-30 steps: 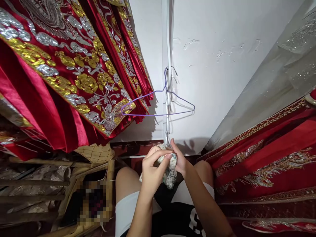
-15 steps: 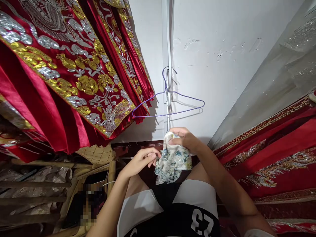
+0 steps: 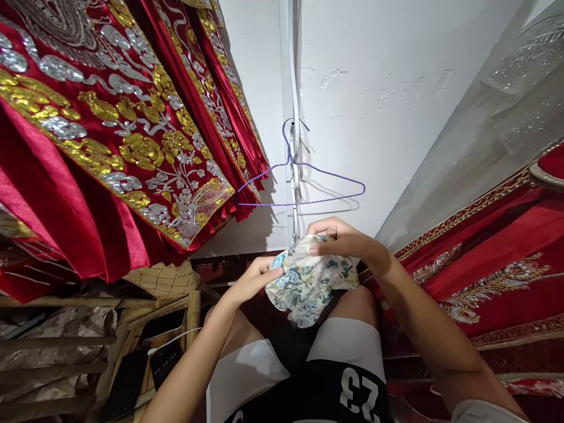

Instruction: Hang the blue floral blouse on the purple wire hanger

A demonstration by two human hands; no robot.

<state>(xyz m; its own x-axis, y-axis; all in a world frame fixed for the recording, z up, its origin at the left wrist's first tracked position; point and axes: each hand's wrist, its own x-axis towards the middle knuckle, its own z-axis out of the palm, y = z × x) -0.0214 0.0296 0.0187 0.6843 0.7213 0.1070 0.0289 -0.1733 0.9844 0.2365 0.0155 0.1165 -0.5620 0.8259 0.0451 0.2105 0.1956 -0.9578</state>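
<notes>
A small floral cloth [image 3: 308,282], pale with blue and green flowers, hangs bunched between my two hands above my knees. My left hand [image 3: 253,279] pinches its left edge with fingers closed. My right hand [image 3: 341,239] grips its top edge from above, fingers curled over the fabric. An empty purple wire hanger [image 3: 304,182] hangs on a hook on the white wall, just above my right hand.
Red garments with gold and silver embroidery [image 3: 110,129] hang at upper left. More red embroidered fabric [image 3: 484,264] lies at right under a clear plastic cover [image 3: 484,135]. A bamboo rack [image 3: 132,305] with a phone [image 3: 165,358] stands at lower left.
My hands moved apart and spread the cloth out from a tight bundle. My right hand lifted it toward the hanger and my left hand took hold of its left edge again.
</notes>
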